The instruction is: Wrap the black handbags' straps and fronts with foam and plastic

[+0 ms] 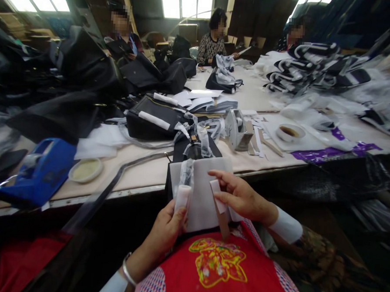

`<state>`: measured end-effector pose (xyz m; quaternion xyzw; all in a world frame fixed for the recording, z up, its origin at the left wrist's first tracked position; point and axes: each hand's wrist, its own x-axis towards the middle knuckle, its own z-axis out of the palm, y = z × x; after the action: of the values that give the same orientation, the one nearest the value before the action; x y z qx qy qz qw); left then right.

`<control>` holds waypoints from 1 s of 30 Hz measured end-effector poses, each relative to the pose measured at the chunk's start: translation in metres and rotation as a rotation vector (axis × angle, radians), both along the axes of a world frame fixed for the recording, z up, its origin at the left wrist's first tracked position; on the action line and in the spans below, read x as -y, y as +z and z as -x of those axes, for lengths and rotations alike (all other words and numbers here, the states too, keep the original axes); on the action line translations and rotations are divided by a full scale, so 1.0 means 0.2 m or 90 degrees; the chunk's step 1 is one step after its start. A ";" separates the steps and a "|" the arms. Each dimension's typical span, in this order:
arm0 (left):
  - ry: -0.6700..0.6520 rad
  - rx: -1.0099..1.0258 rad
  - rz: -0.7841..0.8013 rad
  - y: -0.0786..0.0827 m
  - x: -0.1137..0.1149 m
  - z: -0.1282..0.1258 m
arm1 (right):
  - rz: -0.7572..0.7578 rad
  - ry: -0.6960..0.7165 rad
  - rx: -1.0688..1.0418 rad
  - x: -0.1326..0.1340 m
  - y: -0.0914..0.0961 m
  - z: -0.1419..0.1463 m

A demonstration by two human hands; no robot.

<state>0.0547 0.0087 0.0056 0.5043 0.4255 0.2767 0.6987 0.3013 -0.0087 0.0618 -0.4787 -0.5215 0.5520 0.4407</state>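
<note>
A black handbag [178, 149] leans at the table edge against my lap, with a white foam sheet [200, 207] over its near face. My left hand [167, 225] is closed on a small white foam roll [183, 196] around the lower end of a plastic-wrapped strap [187, 171]. Between thumb and fingers, my right hand [243, 196] pinches a short white strip [217, 194]. A flat brown strip [222, 223] hangs below it, partly hidden; whether the two are joined I cannot tell. The right index finger points out over the foam sheet.
On the left are a blue tape dispenser [46, 168] and a shallow dish [85, 170]. A grey tape dispenser [237, 131], a bowl of brown stuff [290, 132] and purple plastic [328, 154] lie right. Black bags [84, 70] pile up behind. Several people sit across the table.
</note>
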 end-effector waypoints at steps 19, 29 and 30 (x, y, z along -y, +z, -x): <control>0.015 0.155 0.142 0.02 -0.03 0.06 | 0.222 0.057 0.060 0.23 -0.05 0.07; 0.046 0.237 0.206 0.01 -0.02 0.07 | 0.190 -0.028 0.232 0.08 -0.09 0.12; 0.042 0.231 0.201 0.01 -0.02 0.07 | 0.189 -0.021 0.229 0.07 -0.09 0.13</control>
<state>0.0405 0.0121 0.0075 0.3169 0.3470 0.3152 0.8245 0.2758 -0.0226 0.0435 -0.6375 -0.4971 0.5208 0.2744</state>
